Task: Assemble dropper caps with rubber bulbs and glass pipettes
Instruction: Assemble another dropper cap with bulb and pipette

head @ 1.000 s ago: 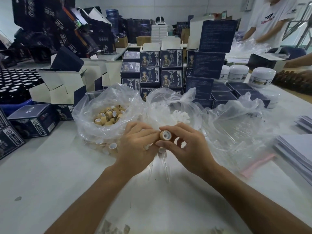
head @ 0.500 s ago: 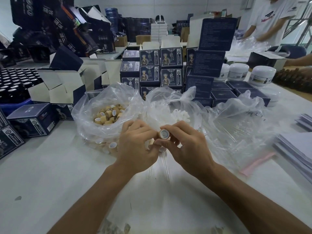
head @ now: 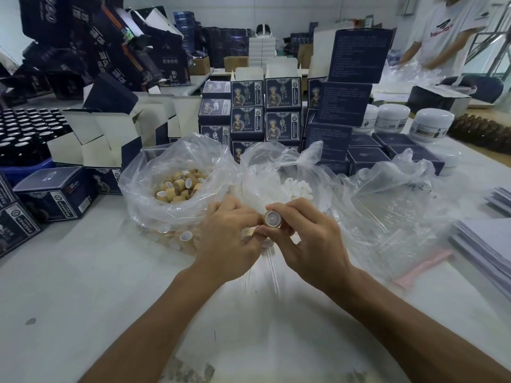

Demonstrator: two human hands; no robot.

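Note:
My right hand (head: 312, 244) pinches a bamboo-coloured dropper cap (head: 272, 219) between thumb and forefinger, its round white-lined end facing me. My left hand (head: 229, 239) is curled beside it, fingertips touching the cap, and grips assembled droppers. Their glass pipettes (head: 273, 272) stick out below both hands. A clear bag of loose caps (head: 177, 186) lies behind my left hand. The bag of white rubber bulbs (head: 296, 187) is in the middle, and the bag of glass pipettes (head: 387, 217) lies to the right.
Dark blue product boxes (head: 282, 109) are stacked behind the bags, with open cartons (head: 102, 139) on the left. A tray of dark bottles (head: 22, 134) is at far left, white jars (head: 431, 123) at back right, leaflets (head: 486, 244) at right. Another person (head: 448, 31) works far right.
Both hands have stayed almost in place. The cap has been turned slightly between the fingers and sits a little higher.

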